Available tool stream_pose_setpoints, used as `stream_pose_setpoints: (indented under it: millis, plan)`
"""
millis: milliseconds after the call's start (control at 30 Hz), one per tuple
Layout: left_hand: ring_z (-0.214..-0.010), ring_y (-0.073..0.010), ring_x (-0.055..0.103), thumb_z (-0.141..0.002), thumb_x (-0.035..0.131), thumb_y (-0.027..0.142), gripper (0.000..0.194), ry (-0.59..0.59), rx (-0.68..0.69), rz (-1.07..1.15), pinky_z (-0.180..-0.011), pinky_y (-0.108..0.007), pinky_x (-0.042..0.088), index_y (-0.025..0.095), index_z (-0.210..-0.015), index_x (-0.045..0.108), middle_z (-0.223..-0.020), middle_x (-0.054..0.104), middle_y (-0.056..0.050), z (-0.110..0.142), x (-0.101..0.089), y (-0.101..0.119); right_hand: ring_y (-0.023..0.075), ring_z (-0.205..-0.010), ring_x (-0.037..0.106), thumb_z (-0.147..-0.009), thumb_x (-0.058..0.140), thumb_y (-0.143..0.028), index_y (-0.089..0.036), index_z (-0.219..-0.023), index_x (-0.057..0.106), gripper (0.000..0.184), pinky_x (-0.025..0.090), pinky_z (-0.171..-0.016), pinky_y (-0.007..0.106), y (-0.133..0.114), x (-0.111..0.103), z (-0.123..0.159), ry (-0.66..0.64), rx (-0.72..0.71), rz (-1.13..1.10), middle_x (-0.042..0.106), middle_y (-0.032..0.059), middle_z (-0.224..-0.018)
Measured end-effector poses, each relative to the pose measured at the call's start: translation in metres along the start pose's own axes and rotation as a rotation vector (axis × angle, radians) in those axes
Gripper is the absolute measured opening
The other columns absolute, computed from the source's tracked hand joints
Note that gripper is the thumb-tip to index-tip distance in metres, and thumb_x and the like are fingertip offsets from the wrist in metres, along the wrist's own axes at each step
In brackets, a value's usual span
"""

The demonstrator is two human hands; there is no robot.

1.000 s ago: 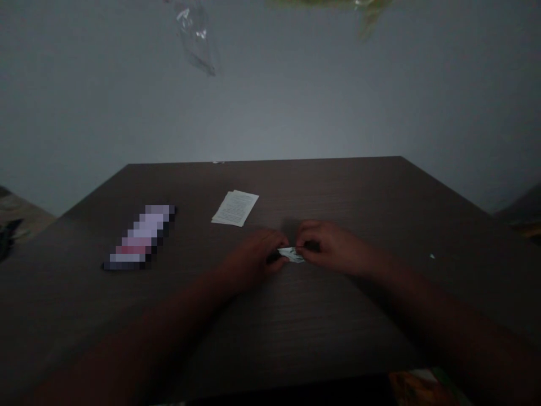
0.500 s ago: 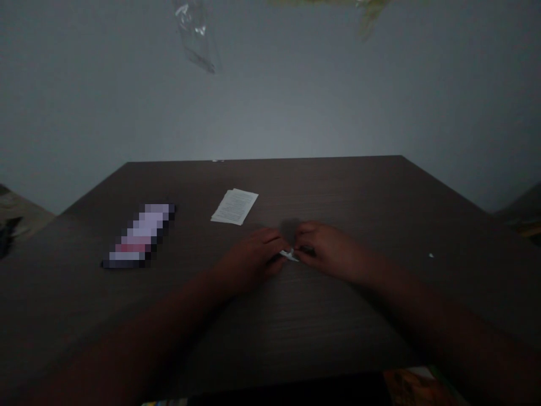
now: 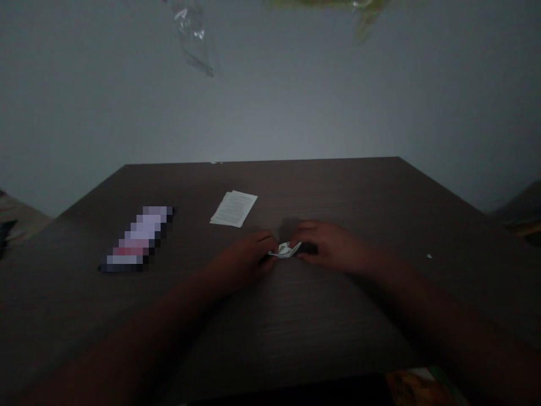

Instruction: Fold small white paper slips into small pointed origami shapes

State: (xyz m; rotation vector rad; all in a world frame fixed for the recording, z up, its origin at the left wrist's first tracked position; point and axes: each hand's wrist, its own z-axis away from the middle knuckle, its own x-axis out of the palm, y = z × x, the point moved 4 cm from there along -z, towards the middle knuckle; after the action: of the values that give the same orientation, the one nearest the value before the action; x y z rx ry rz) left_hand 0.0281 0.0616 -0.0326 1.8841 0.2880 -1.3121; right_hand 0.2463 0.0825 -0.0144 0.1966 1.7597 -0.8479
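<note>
A small folded piece of white paper [image 3: 285,250] lies between my two hands, low over the dark wooden table [image 3: 296,321]. My left hand [image 3: 249,256] is closed on its left end, thumb and fingers pinching it. At the paper's right edge is my right hand [image 3: 327,245], fingers curled and pressed to the raised flap. Dim light hides the exact fingertip contact. Just beyond my left hand rests a short stack of printed paper sheets [image 3: 234,209].
To the left lies a phone [image 3: 137,239] with its screen lit and blurred out. A tiny white scrap [image 3: 429,256] sits at the right. A pale wall [image 3: 287,101] rises behind the table, with a clear plastic bag [image 3: 193,39] hanging on it.
My left hand has shifted slightly left, away from the right hand. More of the white paper now shows between them, opened wider, with a flap up at the right.
</note>
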Motion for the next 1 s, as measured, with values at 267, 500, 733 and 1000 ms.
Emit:
stream_pose_setpoints:
  millis: [267, 500, 733, 1000]
  plan:
    - [-0.112, -0.0260, 0.072, -0.102, 0.061, 0.011, 0.022, 0.003, 0.018, -0.010, -0.099, -0.040, 0.059, 0.020, -0.122, 0.068, -0.123, 0.071, -0.008, 0.001, -0.002, 0.001, 0.0241, -0.105, 0.072, -0.104, 0.071, -0.012, -0.023, -0.112, 0.075, 0.014, 0.056, -0.095, 0.038, 0.006, 0.012, -0.003, 0.048, -0.030, -0.005, 0.077, 0.0064, -0.111]
    - [-0.112, -0.0233, 0.072, -0.104, 0.054, 0.007, 0.026, -0.026, 0.000, -0.034, -0.100, -0.034, 0.057, 0.020, -0.117, 0.073, -0.123, 0.071, -0.006, 0.001, -0.007, 0.009, 0.0256, -0.106, 0.071, -0.102, 0.071, -0.014, -0.023, -0.112, 0.069, 0.013, 0.052, -0.094, 0.038, 0.004, 0.015, -0.003, 0.029, 0.071, 0.013, 0.077, 0.0068, -0.113]
    - [-0.108, -0.0238, 0.073, -0.103, 0.061, 0.011, 0.018, 0.000, -0.029, 0.015, -0.097, -0.035, 0.059, 0.020, -0.114, 0.071, -0.123, 0.073, -0.007, 0.001, -0.005, 0.004, 0.0261, -0.107, 0.070, -0.098, 0.072, -0.013, -0.024, -0.115, 0.065, 0.022, 0.052, -0.093, 0.038, 0.001, 0.015, -0.003, 0.078, 0.085, -0.025, 0.074, 0.0075, -0.119]
    - [-0.110, -0.0252, 0.074, -0.104, 0.061, 0.012, 0.021, 0.000, -0.055, -0.002, -0.100, -0.038, 0.061, 0.020, -0.118, 0.073, -0.121, 0.077, -0.008, -0.001, -0.005, 0.001, 0.0232, -0.103, 0.068, -0.097, 0.073, -0.009, -0.025, -0.103, 0.063, 0.020, 0.051, -0.090, 0.035, 0.000, 0.012, -0.004, 0.084, 0.064, -0.041, 0.072, 0.0043, -0.112]
